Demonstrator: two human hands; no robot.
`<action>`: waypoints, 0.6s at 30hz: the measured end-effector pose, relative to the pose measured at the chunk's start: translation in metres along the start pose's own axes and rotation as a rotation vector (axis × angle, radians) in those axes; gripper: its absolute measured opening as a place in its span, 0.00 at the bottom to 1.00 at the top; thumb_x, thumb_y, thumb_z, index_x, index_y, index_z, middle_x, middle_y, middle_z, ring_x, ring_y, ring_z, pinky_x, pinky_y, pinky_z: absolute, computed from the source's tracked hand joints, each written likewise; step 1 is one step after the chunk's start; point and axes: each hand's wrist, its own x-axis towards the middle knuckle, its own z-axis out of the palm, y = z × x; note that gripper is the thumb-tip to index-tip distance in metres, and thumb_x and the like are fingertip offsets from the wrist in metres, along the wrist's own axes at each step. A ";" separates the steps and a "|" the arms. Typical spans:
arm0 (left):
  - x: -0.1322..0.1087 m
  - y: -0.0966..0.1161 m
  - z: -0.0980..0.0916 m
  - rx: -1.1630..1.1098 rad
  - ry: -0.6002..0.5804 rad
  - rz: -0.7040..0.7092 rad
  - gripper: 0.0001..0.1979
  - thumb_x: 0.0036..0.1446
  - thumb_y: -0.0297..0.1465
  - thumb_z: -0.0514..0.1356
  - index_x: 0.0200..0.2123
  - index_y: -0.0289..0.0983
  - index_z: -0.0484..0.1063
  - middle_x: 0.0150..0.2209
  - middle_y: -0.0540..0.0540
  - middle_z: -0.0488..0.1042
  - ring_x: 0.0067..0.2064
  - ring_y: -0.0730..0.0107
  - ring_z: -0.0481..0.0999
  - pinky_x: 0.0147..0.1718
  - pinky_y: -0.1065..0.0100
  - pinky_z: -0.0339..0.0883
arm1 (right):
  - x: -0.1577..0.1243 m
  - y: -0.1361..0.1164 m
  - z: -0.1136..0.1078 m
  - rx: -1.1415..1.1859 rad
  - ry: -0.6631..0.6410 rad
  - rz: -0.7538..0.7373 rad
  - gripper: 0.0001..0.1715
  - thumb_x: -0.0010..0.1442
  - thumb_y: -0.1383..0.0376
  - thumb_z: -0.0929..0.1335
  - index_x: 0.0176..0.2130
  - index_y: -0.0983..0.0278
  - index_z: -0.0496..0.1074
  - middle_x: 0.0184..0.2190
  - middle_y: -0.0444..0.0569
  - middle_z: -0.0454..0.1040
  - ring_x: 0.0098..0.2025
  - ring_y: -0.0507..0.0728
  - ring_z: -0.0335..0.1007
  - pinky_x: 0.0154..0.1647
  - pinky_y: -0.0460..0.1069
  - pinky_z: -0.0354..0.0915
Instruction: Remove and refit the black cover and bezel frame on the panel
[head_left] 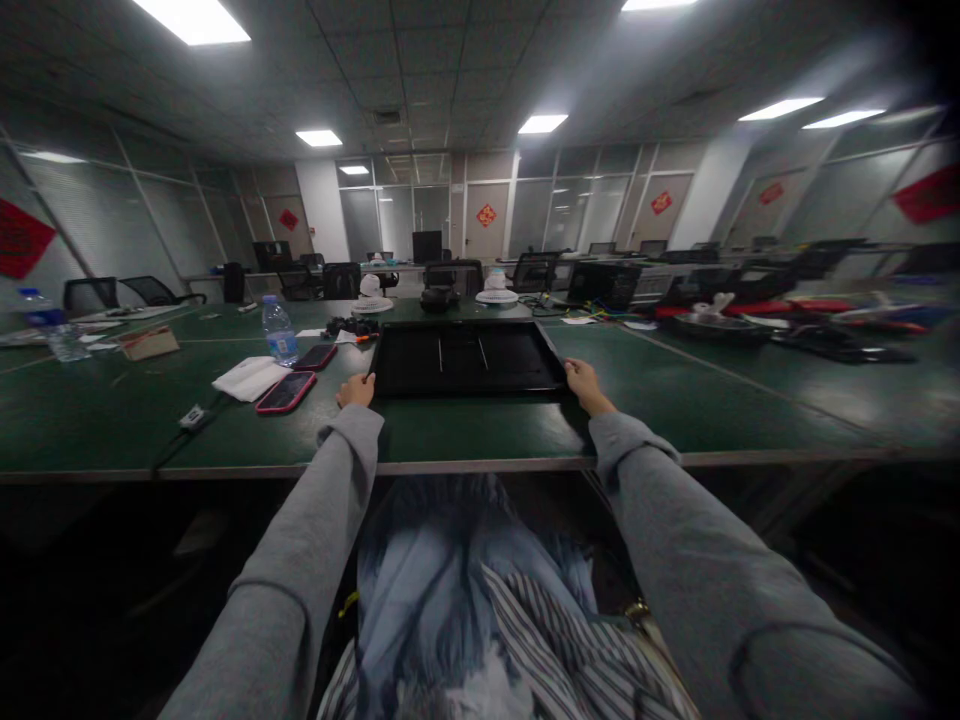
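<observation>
A flat black rectangular tray (465, 360) lies on the green table (675, 400) straight ahead of me. My left hand (356, 390) grips its near left corner with fingers curled. My right hand (583, 382) holds the near right corner the same way. Both arms are stretched forward in grey sleeves. The tray's inner surface is dark, with faint lines across it.
Left of the tray lie two phones in red cases (286, 392) (315, 357), a white cloth (251, 377), a water bottle (279, 330) and a cable (191, 418). Small white fans (496, 290) stand behind the tray. Chairs and monitors line the back. Dark equipment covers the right table (787, 335).
</observation>
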 end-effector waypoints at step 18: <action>0.008 -0.002 0.004 0.002 0.015 -0.041 0.18 0.64 0.43 0.56 0.51 0.45 0.77 0.55 0.43 0.77 0.58 0.53 0.73 0.55 0.55 0.62 | -0.002 -0.002 -0.001 -0.018 0.055 0.074 0.24 0.56 0.61 0.68 0.51 0.67 0.76 0.34 0.52 0.75 0.38 0.58 0.72 0.47 0.54 0.68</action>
